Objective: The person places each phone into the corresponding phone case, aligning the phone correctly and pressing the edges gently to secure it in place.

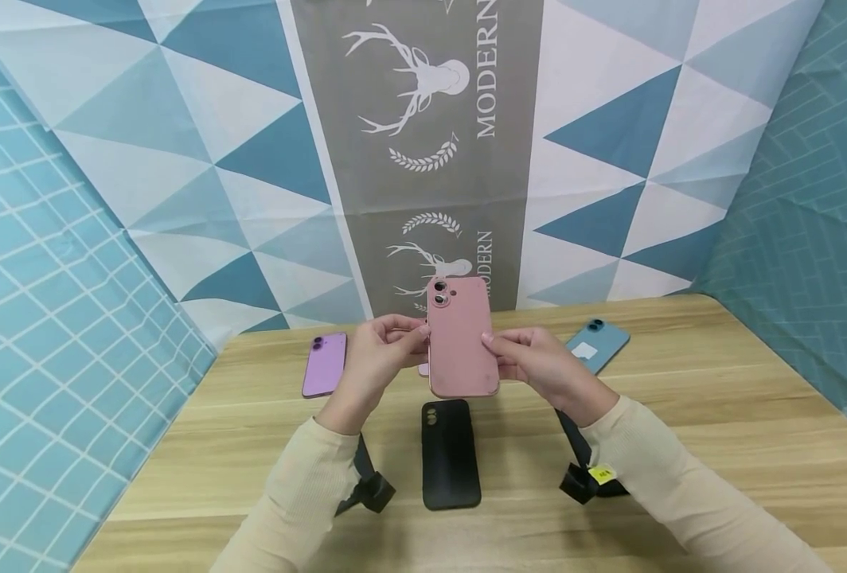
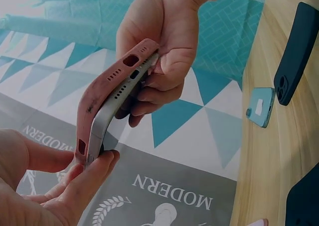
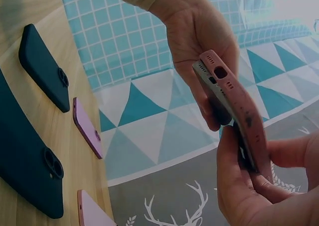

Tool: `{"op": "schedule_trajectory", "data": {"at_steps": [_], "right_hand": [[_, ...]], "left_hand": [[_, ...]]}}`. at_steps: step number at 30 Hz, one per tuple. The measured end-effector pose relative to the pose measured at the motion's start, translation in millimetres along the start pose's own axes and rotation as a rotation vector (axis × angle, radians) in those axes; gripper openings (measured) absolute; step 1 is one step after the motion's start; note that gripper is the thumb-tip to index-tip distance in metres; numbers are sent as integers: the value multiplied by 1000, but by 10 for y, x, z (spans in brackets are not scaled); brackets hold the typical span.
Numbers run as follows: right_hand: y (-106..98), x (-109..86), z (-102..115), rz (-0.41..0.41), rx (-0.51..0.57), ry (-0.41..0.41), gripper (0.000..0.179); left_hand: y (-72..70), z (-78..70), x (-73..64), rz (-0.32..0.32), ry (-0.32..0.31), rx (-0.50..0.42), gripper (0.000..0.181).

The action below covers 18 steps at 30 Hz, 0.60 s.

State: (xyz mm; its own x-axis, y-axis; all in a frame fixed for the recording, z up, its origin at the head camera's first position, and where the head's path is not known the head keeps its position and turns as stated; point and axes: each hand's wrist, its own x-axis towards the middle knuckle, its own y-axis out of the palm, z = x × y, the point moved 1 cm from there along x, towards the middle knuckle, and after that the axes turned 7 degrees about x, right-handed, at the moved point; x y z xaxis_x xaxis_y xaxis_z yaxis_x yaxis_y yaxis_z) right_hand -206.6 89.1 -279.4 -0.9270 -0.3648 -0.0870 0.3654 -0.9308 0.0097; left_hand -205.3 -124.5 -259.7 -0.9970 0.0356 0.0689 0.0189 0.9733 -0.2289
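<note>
Both hands hold up a pink phone case [image 1: 462,342] in front of the wall, its camera cutout at the top left. Within it lies a phone [image 2: 102,119], its silver bottom edge showing beside the case in both wrist views; the case's bottom rim stands off that edge. My left hand [image 1: 376,362] pinches the left side, thumb on the back and fingers behind. On the right side, my right hand [image 1: 545,366] grips in the same way. A black phone case [image 1: 450,461] lies on the table below them.
On the wooden table [image 1: 688,374], a purple phone [image 1: 325,364] lies at the back left and a blue phone [image 1: 601,346] at the back right. The right wrist view shows a pale pink phone [image 3: 94,211] and another dark case [image 3: 45,66]. A patterned cloth wall [image 1: 251,143] rises behind.
</note>
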Motion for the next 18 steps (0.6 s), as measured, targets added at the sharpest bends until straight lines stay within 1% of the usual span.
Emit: {"op": "schedule_trajectory", "data": {"at_steps": [4,8,13,16,18], "right_hand": [[1,3,6,-4,11,-1,44],[-9,3,-15,-15,0,2,44],[-20,6,-44,-30,-54,-4,43],[-21,10,-53,-38,-97,-3,43],[-23,11,-57,-43,-119,3,43]], "left_hand": [[3,11,-10,2,0,-3,18],[7,7,-33,15,-20,5,27],[18,-8,-59,40,-59,4,36],[29,3,-62,37,-55,11,34],[39,24,-55,37,-40,24,33]]}}
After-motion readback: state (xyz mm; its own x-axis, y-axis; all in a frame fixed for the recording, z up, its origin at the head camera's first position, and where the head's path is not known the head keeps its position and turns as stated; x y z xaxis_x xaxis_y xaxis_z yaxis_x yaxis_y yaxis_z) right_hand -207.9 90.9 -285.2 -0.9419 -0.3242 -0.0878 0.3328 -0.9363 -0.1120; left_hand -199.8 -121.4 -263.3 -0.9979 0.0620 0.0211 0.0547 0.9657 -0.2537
